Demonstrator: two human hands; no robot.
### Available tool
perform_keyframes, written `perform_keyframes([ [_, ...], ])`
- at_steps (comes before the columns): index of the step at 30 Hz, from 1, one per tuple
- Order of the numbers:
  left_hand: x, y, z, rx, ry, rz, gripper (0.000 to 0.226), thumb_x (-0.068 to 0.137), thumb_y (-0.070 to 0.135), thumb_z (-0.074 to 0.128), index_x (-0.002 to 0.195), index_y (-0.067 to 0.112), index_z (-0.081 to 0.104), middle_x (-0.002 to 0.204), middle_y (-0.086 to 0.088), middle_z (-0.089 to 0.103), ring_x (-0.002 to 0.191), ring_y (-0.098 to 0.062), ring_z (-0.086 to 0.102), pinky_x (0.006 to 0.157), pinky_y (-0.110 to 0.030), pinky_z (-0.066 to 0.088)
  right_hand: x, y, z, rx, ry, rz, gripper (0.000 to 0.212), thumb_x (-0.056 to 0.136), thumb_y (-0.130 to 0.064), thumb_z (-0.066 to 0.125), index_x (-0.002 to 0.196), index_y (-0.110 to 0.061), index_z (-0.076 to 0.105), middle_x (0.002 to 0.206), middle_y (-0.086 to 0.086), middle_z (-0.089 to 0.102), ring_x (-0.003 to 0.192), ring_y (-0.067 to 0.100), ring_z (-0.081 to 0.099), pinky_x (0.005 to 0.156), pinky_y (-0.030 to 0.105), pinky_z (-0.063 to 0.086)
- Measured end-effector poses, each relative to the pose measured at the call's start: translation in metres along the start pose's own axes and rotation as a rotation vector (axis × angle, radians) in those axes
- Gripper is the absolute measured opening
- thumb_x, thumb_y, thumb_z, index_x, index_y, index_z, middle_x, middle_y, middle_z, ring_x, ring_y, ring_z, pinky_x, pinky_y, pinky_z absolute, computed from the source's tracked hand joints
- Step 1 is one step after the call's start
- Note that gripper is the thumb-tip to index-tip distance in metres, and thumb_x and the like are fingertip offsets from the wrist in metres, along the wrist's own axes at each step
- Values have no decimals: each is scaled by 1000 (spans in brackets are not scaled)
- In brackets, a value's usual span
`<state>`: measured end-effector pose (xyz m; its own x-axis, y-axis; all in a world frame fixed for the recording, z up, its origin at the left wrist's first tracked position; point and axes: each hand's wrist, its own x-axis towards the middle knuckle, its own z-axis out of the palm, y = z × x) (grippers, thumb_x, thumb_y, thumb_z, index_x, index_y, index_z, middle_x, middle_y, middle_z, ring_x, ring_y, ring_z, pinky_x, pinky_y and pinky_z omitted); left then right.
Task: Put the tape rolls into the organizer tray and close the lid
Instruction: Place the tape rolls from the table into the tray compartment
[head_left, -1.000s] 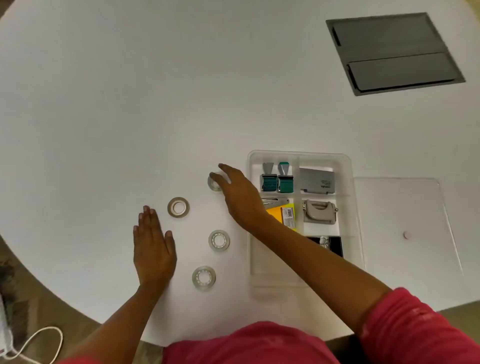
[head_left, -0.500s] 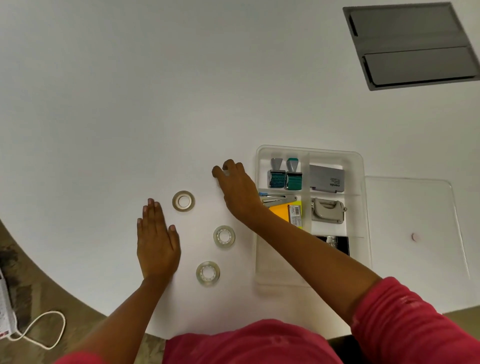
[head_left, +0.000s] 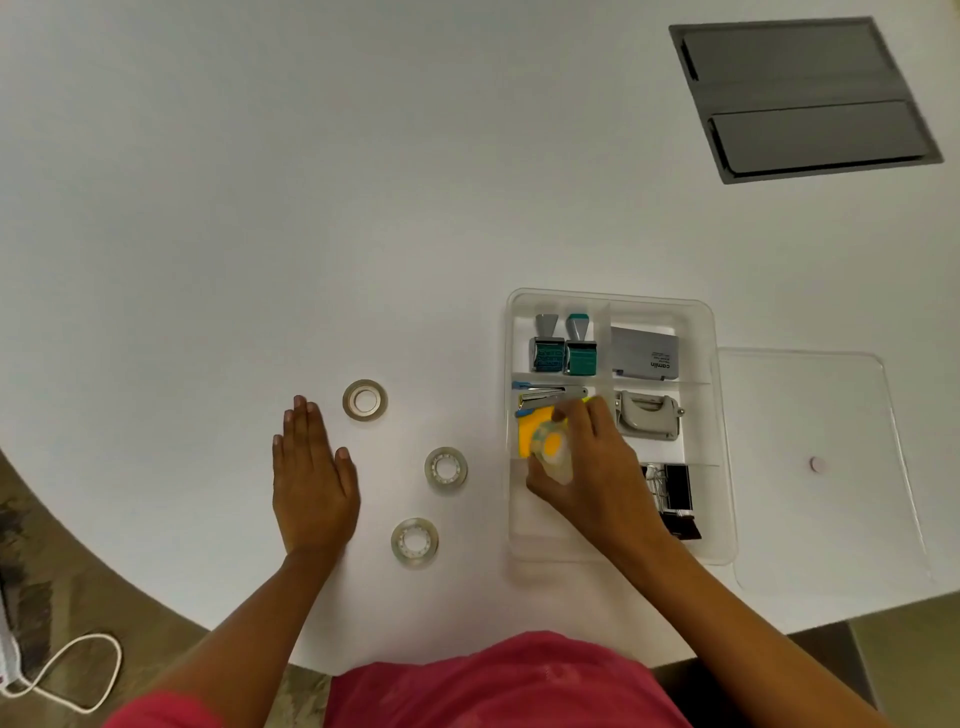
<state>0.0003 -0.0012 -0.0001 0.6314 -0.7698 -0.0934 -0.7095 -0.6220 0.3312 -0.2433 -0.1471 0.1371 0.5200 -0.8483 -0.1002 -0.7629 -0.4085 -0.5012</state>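
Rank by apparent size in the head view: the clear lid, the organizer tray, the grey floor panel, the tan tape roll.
1. Organizer tray and grey floor panel: look alike, and the panel lies farther off, so unranked.
2. Clear lid, slightly smaller.
3. Tan tape roll, by far the smallest.

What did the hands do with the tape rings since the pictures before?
The right hand picked up the farthest clear tape roll from the table and carried it rightward over the organizer tray, where it holds it now. The left hand stayed flat on the table, and the other three rolls and the lid did not move.
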Motion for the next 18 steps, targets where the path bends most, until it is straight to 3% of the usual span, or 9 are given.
perform_keyframes([
  [3, 0, 0, 0, -4, 4, 1, 61, 95, 28, 23, 152, 13, 6, 162, -6, 10, 150, -15, 5, 124, -35, 9, -19, 11, 3, -79, -170, 26, 42, 76, -35, 71, 101, -12, 47, 98, 5, 54, 65, 16, 48, 50, 23, 39],
  [7, -1, 1, -1, -10, 9, -2, 61, 95, 26, 24, 152, 12, 9, 162, -7, 12, 150, -18, 8, 123, -37, 11, -29, 15, 21, -233, -454, 113, 49, 86, -41, 60, 122, -14, 41, 114, 6, 54, 86, 21, 61, 62, 24, 43],
  [10, -1, 2, -2, -17, 11, -6, 61, 95, 26, 25, 152, 12, 9, 162, -7, 13, 150, -17, 8, 123, -36, 11, -30, 12, 35, -319, -435, 233, 50, 90, -33, 58, 130, -12, 36, 122, 9, 52, 97, 24, 63, 70, 26, 49],
  [14, 0, 2, -1, -22, 10, -8, 61, 95, 26, 24, 152, 13, 9, 162, -6, 12, 150, -16, 7, 124, -36, 11, -33, 6, 42, -475, -379, 285, 38, 94, -11, 54, 128, -9, 38, 122, 10, 52, 93, 23, 63, 74, 27, 53],
  [18, 0, 1, 0, -29, 12, -14, 61, 94, 26, 24, 152, 13, 9, 162, -5, 12, 150, -15, 6, 124, -36, 11, -37, -4, 37, -540, -349, 317, 44, 89, 5, 56, 128, -4, 39, 123, 14, 51, 105, 26, 57, 78, 29, 55],
])
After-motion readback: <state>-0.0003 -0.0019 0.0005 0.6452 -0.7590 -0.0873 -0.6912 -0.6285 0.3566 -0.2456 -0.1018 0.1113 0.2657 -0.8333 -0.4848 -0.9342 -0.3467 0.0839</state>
